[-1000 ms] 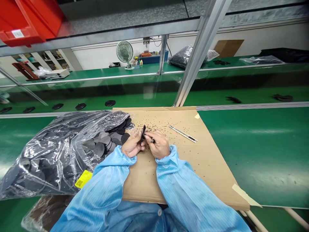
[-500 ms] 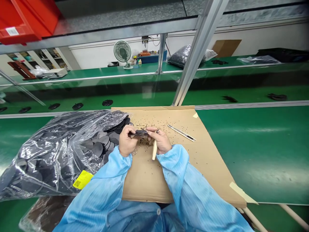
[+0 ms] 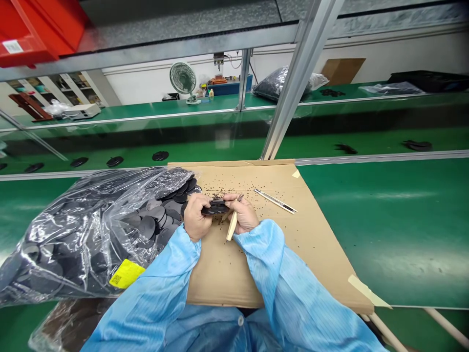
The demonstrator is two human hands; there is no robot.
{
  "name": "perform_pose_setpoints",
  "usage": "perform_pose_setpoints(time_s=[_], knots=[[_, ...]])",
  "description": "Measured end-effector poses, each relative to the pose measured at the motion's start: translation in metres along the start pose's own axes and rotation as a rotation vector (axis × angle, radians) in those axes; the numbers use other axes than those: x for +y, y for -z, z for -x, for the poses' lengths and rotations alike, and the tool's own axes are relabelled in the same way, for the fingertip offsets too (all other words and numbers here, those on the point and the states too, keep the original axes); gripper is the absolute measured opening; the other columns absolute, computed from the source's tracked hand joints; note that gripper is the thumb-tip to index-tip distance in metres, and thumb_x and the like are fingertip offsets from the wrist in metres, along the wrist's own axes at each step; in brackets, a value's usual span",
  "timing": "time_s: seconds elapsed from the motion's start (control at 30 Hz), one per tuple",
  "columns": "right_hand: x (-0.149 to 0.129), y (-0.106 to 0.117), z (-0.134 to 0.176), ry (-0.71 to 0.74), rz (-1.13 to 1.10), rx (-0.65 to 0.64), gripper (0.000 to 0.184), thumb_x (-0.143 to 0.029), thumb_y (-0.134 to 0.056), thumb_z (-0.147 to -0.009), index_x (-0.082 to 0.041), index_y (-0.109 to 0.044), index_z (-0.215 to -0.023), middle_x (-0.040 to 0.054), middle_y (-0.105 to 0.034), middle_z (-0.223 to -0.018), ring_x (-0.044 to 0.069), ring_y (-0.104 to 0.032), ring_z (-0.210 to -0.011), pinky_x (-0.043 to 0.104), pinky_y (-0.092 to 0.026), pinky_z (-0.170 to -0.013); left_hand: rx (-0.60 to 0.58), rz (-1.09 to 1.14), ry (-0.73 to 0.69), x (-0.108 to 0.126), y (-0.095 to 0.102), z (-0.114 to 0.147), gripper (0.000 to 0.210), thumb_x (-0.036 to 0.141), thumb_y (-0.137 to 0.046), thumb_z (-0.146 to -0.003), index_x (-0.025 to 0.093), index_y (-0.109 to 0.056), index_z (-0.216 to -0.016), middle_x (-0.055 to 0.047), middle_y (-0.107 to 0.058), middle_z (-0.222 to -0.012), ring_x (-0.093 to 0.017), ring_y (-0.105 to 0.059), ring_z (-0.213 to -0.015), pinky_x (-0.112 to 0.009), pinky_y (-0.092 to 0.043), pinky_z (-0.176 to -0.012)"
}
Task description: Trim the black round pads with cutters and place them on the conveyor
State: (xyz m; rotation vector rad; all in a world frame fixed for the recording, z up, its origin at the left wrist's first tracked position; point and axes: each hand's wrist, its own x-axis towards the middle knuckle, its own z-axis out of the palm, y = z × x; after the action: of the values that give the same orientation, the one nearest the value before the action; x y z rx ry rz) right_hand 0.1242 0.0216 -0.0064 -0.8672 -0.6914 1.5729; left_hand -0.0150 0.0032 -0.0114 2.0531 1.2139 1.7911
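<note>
My left hand [image 3: 197,218] grips the left edge of a black round plastic part [image 3: 216,208], tilted so its broad face shows. My right hand [image 3: 242,213] pinches the part's right edge. Tucked in the same right hand is a slim cream-handled knife [image 3: 232,226], its handle pointing down toward me; its blade does not show clearly. Below and around both hands, small black scraps lie scattered over a cardboard sheet [image 3: 227,278]. A second slim cream cutter knife [image 3: 275,201] rests on the cardboard to the right.
Left of my hands, a clear plastic bag [image 3: 84,234] spills black discs [image 3: 157,213]. Behind the cardboard runs a green conveyor belt [image 3: 205,142] carrying several black parts. A metal post [image 3: 300,78] rises beyond the cardboard, and a red bin [image 3: 44,34] sits on the shelf overhead.
The black part has turned from nearly edge-on to show more of its face. Both hands have shifted slightly, and the knife handle in my right hand slants more to the left.
</note>
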Motion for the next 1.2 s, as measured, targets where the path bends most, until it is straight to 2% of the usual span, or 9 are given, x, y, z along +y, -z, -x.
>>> perform_pose_setpoints(time_s=[0.13, 0.43, 0.53, 0.67, 0.73, 0.8, 0.93, 1.2], knots=[[-0.002, -0.005, 0.003, 0.005, -0.031, 0.066, 0.015, -0.017, -0.066, -0.049, -0.018, -0.063, -0.064, -0.0017, -0.062, -0.066, 0.014, -0.056, -0.067, 0.027, -0.045, -0.065, 0.003, -0.053, -0.130, 0.002, -0.002, -0.002, 0.027, -0.003, -0.054, -0.067, 0.021, -0.049, -0.078, -0.002, -0.053, -0.084, -0.016, -0.060, -0.084, -0.032, -0.052, -0.075], [-0.004, -0.007, 0.004, 0.011, -0.110, 0.107, 0.014, -0.012, -0.064, -0.047, -0.019, -0.056, -0.055, -0.0013, -0.065, -0.067, 0.015, -0.057, -0.070, 0.028, -0.047, -0.068, -0.044, -0.061, -0.076, 0.001, -0.003, 0.001, 0.028, -0.005, -0.054, -0.064, 0.020, -0.052, -0.076, -0.004, -0.057, -0.090, -0.018, -0.060, -0.087, -0.034, -0.051, -0.079], [-0.004, -0.006, 0.003, -0.001, -0.119, 0.070, 0.014, -0.013, -0.067, -0.049, -0.018, -0.059, -0.060, -0.0015, -0.064, -0.066, 0.013, -0.057, -0.067, 0.026, -0.046, -0.064, -0.022, 0.064, 0.091, 0.000, -0.006, 0.001, 0.025, -0.002, -0.060, -0.064, 0.020, -0.052, -0.073, -0.004, -0.060, -0.091, -0.019, -0.061, -0.089, -0.035, -0.049, -0.082], [-0.008, -0.006, 0.007, 0.019, -0.140, -0.060, 0.024, -0.018, -0.069, -0.056, -0.019, -0.068, -0.080, -0.0006, -0.068, -0.073, 0.010, -0.053, -0.056, 0.024, -0.042, -0.054, 0.012, 0.546, 0.521, -0.005, -0.011, -0.002, 0.031, 0.008, -0.074, -0.061, 0.019, -0.045, -0.068, -0.002, -0.062, -0.088, -0.019, -0.061, -0.088, -0.035, -0.047, -0.083], [-0.011, -0.007, 0.011, 0.051, -0.130, -0.149, 0.027, -0.020, -0.069, -0.059, -0.019, -0.069, -0.086, 0.0012, -0.071, -0.080, 0.009, -0.053, -0.053, 0.025, -0.041, -0.053, -0.036, 0.813, 0.729, -0.008, -0.010, -0.005, 0.038, 0.011, -0.079, -0.059, 0.018, -0.042, -0.067, 0.000, -0.061, -0.082, -0.017, -0.061, -0.082, -0.033, -0.047, -0.079], [-0.013, -0.007, 0.014, 0.065, -0.103, -0.223, 0.026, -0.020, -0.070, -0.060, -0.019, -0.070, -0.086, 0.0028, -0.073, -0.084, 0.009, -0.052, -0.051, 0.026, -0.041, -0.053, -0.112, 0.999, 0.876, -0.010, -0.007, -0.007, 0.041, 0.011, -0.081, -0.057, 0.017, -0.041, -0.066, 0.002, -0.059, -0.074, -0.015, -0.060, -0.076, -0.030, -0.047, -0.075], [-0.015, -0.006, 0.018, 0.070, -0.060, -0.334, 0.027, -0.021, -0.070, -0.062, -0.020, -0.071, -0.088, 0.0044, -0.074, -0.089, 0.009, -0.051, -0.049, 0.027, -0.040, -0.052, -0.160, 1.156, 0.963, -0.011, 0.000, -0.009, 0.040, 0.007, -0.081, -0.056, 0.016, -0.043, -0.065, 0.003, -0.057, -0.071, -0.013, -0.060, -0.074, -0.028, -0.048, -0.071], [-0.018, -0.007, 0.022, 0.081, -0.044, -0.404, 0.025, -0.021, -0.071, -0.063, -0.022, -0.072, -0.088, 0.0044, -0.074, -0.094, 0.009, -0.051, -0.050, 0.028, -0.041, -0.054, -0.196, 1.179, 0.995, -0.011, 0.003, -0.009, 0.037, 0.004, -0.079, -0.058, 0.017, -0.045, -0.067, 0.002, -0.059, -0.073, -0.015, -0.061, -0.073, -0.030, -0.051, -0.070]])
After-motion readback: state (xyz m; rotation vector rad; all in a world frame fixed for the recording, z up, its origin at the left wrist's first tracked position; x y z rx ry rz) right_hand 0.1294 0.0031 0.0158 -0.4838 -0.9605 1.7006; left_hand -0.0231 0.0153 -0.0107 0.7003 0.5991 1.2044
